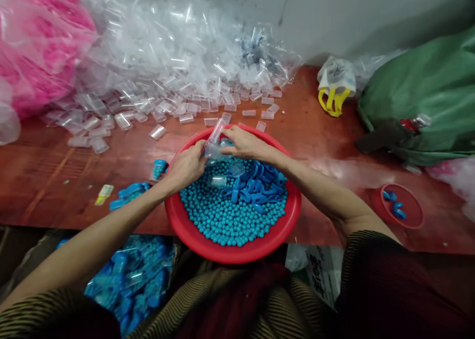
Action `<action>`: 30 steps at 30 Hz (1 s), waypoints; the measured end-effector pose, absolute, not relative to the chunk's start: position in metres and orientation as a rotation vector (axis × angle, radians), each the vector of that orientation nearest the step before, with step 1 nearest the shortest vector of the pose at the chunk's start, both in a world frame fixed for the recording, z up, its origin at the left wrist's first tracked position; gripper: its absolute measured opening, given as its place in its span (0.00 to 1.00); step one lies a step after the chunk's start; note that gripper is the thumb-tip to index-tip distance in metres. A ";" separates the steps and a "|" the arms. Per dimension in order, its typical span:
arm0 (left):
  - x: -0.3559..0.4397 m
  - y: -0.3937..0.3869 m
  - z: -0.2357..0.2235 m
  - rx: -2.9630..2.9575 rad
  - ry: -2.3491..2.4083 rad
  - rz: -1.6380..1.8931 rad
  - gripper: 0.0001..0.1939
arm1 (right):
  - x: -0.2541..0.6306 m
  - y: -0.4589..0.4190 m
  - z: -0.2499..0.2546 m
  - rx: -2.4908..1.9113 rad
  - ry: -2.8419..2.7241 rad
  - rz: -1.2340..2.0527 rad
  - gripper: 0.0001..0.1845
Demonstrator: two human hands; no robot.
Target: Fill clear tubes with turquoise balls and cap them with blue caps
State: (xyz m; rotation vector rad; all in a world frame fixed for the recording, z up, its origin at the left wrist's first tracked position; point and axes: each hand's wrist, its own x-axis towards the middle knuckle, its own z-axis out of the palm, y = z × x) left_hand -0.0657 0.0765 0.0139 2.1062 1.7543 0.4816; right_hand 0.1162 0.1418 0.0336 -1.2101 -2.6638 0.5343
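Note:
Both hands are over the far side of a red basin, which is filled with small blue balls. A heap of blue plastic caps lies on the balls at the right. My left hand is closed on a clear plastic tube tilted above the basin's far rim. From the other side my right hand grips clear plastic at the same spot; exactly which piece each hand holds is partly hidden by the fingers. Another clear tube lies on the balls below them.
Behind the basin spreads a big pile of clear tubes, with a pink-filled bag at its left. Filled blue containers lie left on the table, more in a box below. Rightward are a small red bowl and a green sack.

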 end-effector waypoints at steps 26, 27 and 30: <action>-0.038 0.009 0.005 2.357 1.447 -0.195 0.12 | 0.152 0.014 0.004 -1.481 -3.022 0.268 0.15; -0.036 0.009 0.005 2.322 1.462 -0.186 0.12 | 0.152 0.015 0.004 -1.500 -2.998 0.279 0.15; -0.030 0.010 0.006 2.224 1.470 -0.164 0.11 | 0.154 0.016 0.006 -1.560 -2.881 0.276 0.16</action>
